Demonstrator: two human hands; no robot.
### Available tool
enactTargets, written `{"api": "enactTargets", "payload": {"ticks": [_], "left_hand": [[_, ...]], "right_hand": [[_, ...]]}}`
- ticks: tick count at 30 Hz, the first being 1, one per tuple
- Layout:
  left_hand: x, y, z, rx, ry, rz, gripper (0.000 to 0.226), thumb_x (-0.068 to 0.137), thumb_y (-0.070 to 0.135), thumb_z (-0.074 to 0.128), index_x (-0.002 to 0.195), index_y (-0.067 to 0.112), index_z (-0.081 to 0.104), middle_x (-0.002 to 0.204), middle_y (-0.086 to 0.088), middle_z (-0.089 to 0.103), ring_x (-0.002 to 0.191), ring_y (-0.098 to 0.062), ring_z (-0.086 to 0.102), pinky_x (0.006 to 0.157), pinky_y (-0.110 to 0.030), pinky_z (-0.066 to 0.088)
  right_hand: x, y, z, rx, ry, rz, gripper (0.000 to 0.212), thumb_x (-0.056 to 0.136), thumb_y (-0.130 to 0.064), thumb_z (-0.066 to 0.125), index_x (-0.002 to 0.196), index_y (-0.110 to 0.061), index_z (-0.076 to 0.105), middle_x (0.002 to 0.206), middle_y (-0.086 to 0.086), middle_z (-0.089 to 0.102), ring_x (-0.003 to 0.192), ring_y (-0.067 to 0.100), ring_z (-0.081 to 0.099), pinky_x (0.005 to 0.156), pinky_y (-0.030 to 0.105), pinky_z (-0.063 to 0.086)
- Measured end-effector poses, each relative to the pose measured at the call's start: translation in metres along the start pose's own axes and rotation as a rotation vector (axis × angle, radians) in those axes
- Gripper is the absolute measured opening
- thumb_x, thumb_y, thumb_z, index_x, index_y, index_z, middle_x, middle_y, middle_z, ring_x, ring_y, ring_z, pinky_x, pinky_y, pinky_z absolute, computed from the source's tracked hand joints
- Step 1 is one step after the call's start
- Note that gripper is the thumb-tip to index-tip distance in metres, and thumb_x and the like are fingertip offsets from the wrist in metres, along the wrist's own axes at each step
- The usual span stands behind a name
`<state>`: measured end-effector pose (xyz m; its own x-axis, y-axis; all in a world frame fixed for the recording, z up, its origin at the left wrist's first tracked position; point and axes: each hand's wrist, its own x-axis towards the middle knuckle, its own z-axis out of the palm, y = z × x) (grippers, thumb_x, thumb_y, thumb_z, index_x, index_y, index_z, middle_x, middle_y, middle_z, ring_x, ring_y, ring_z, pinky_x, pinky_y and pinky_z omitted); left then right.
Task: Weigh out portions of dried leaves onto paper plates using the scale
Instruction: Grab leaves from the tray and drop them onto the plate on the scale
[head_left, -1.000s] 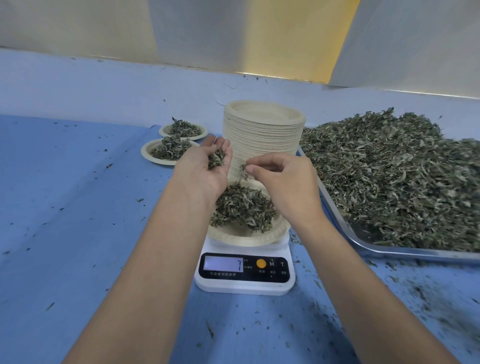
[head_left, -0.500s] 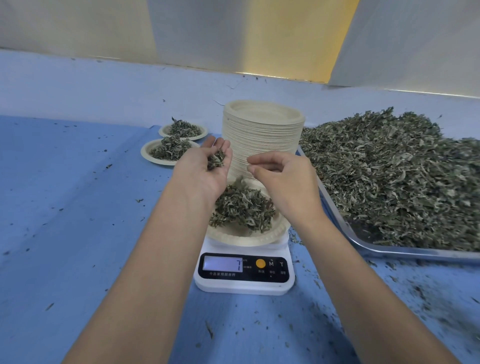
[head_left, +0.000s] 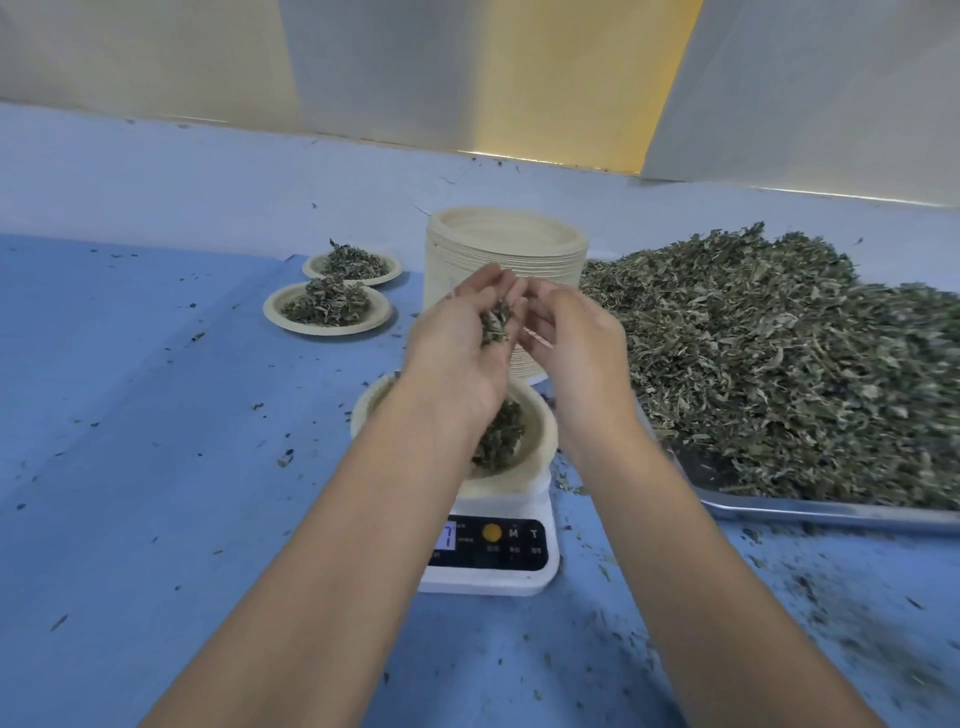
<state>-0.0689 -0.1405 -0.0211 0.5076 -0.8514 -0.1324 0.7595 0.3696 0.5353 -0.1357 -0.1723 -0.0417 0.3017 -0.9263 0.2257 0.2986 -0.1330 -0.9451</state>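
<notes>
- Blue cover (head_left: 156, 415) fills the left side, with two filled plates (head_left: 272, 314) parked at the back, well apart from the scale (head_left: 519, 577).
- Left hand (head_left: 462, 353) is cupped above the plate (head_left: 545, 431) that sits on the scale, fingers curled round a small clump of leaves (head_left: 496, 322).
- That plate already has a mound in it. The display (head_left: 445, 535) shows a 7, and the rest is hidden behind the forearm.
- Right hand (head_left: 571, 343) is right up against the left one, fingers bent, tips at the clump. Can't tell if it's actually pinched any off.
- Stack (head_left: 467, 260) of spare plates is just behind both hands, and the tray (head_left: 831, 512) with the big pile is on the right.
- My read: it's topping up this portion bit by bit. Next move calls for tiny pinches dropped on the mound, eyes on the readout.
</notes>
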Motion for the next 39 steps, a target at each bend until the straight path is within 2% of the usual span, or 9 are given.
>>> {"api": "enactTargets", "payload": {"ticks": [5, 9, 11, 13, 16, 20, 24, 30, 39], "left_hand": [[0.010, -0.049, 0.025, 0.053, -0.016, -0.049, 0.025, 0.097, -0.003, 0.037, 0.084, 0.003, 0.056, 0.083, -0.011, 0.060, 0.076, -0.017, 0.059, 0.068, -0.021, 0.050], [0.012, -0.091, 0.040, 0.177, -0.004, -0.093, 0.020, 0.096, 0.000, 0.043, 0.083, 0.007, 0.055, 0.081, -0.008, 0.057, 0.071, -0.013, 0.054, 0.061, -0.020, 0.047], [0.011, -0.108, 0.046, 0.241, 0.001, -0.136, 0.007, 0.094, 0.007, 0.052, 0.092, 0.008, 0.059, 0.097, -0.010, 0.063, 0.089, -0.015, 0.061, 0.076, -0.022, 0.053], [0.009, -0.116, 0.050, 0.273, -0.055, -0.228, 0.027, 0.092, 0.024, 0.058, 0.111, 0.006, 0.059, 0.129, -0.011, 0.056, 0.125, -0.024, 0.049, 0.107, -0.035, 0.037], [0.007, -0.120, 0.051, 0.292, -0.203, -0.359, 0.063, 0.090, 0.052, 0.045, 0.136, 0.008, 0.045, 0.147, -0.008, 0.037, 0.141, -0.024, 0.026, 0.112, -0.045, 0.017], [0.007, -0.122, 0.046, 0.393, -0.306, -0.350, 0.072, 0.090, 0.061, 0.030, 0.147, 0.017, 0.030, 0.158, 0.002, 0.015, 0.146, -0.014, -0.001, 0.112, -0.050, -0.010], [0.006, -0.121, 0.045, 0.365, -0.344, -0.291, 0.064, 0.095, 0.053, 0.028, 0.147, 0.016, 0.028, 0.156, 0.000, 0.020, 0.144, -0.012, 0.017, 0.118, -0.038, 0.004], [0.000, -0.103, 0.037, 0.323, -0.341, -0.255, 0.046, 0.101, 0.029, 0.033, 0.136, 0.002, 0.045, 0.139, -0.014, 0.050, 0.128, -0.021, 0.047, 0.099, -0.029, 0.042], [-0.005, -0.040, 0.004, 0.495, -0.238, 0.005, 0.022, 0.094, 0.001, 0.043, 0.104, 0.004, 0.063, 0.101, -0.010, 0.070, 0.090, -0.017, 0.068, 0.082, -0.023, 0.055]], "right_hand": [[0.009, -0.015, -0.036, 0.262, 0.158, 0.112, 0.028, 0.096, -0.012, 0.040, 0.081, -0.010, 0.064, 0.079, 0.001, 0.069, 0.071, 0.004, 0.067, 0.066, 0.021, 0.056], [0.017, -0.020, -0.079, 0.211, 0.339, 0.134, 0.024, 0.098, -0.016, 0.037, 0.107, -0.009, 0.058, 0.114, 0.008, 0.062, 0.102, 0.015, 0.059, 0.086, 0.020, 0.046], [0.019, -0.021, -0.097, 0.106, 0.423, 0.140, 0.026, 0.096, -0.017, 0.039, 0.111, -0.009, 0.059, 0.123, 0.009, 0.061, 0.107, 0.015, 0.058, 0.089, 0.024, 0.043], [0.020, -0.024, -0.110, 0.037, 0.491, 0.134, 0.024, 0.095, -0.017, 0.043, 0.109, -0.012, 0.060, 0.119, 0.008, 0.061, 0.103, 0.012, 0.057, 0.074, 0.020, 0.042], [0.023, -0.028, -0.120, 0.032, 0.552, 0.103, 0.019, 0.095, -0.016, 0.043, 0.104, -0.017, 0.060, 0.107, -0.007, 0.058, 0.097, -0.003, 0.049, 0.065, 0.013, 0.042], [0.022, -0.025, -0.121, -0.011, 0.524, 0.061, 0.019, 0.094, -0.015, 0.043, 0.103, -0.022, 0.058, 0.094, -0.010, 0.062, 0.085, 0.001, 0.055, 0.064, 0.013, 0.033], [0.021, -0.022, -0.116, 0.025, 0.484, 0.064, 0.029, 0.092, -0.009, 0.044, 0.114, -0.017, 0.061, 0.115, -0.004, 0.063, 0.106, 0.009, 0.056, 0.069, 0.013, 0.037], [0.016, -0.019, -0.104, 0.142, 0.389, 0.084, 0.028, 0.093, -0.004, 0.042, 0.113, -0.010, 0.062, 0.099, 0.002, 0.068, 0.083, 0.001, 0.064, 0.067, 0.017, 0.052], [0.008, -0.011, -0.059, 0.166, 0.214, 0.064, 0.028, 0.095, 0.001, 0.036, 0.094, -0.008, 0.062, 0.088, 0.005, 0.067, 0.081, 0.011, 0.065, 0.072, 0.017, 0.054]]}}
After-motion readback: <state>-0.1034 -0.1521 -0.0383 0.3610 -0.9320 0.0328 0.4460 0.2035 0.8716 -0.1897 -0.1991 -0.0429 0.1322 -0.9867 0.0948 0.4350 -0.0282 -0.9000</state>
